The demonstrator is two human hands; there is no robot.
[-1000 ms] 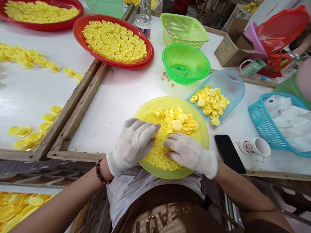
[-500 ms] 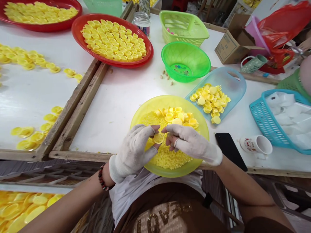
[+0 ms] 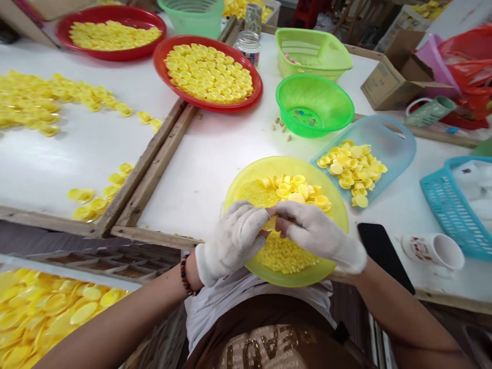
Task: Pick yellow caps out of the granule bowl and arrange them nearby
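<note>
Both hands wear white gloves with bare fingertips and meet over a yellow bowl point(image 3: 246, 174). My left hand point(image 3: 240, 233) has its fingers pinched together; a small yellow piece seems to be between the fingertips, mostly hidden. My right hand point(image 3: 315, 230) is closed too, its fingertips bent against those of the left, and what it holds is hidden. Small yellow granules point(image 3: 286, 256) fill the near part of the bowl. Yellow cup-shaped pieces point(image 3: 298, 189) are heaped at its far side. More such pieces point(image 3: 353, 166) lie on a blue translucent board point(image 3: 395, 146) to the right.
Behind the bowl stand a green bowl point(image 3: 315, 105), a light green basket point(image 3: 313, 51) and a red tray point(image 3: 257, 95) of yellow pieces. At right are a black phone point(image 3: 384, 256), a white mug point(image 3: 432, 250) and a blue basket point(image 3: 446, 205). Wooden strips point(image 3: 154, 164) edge the table.
The view has shifted, so the scene sits further right. My hands have drawn closer together, and the round yellow piece seen between them before is now mostly covered by fingers.
</note>
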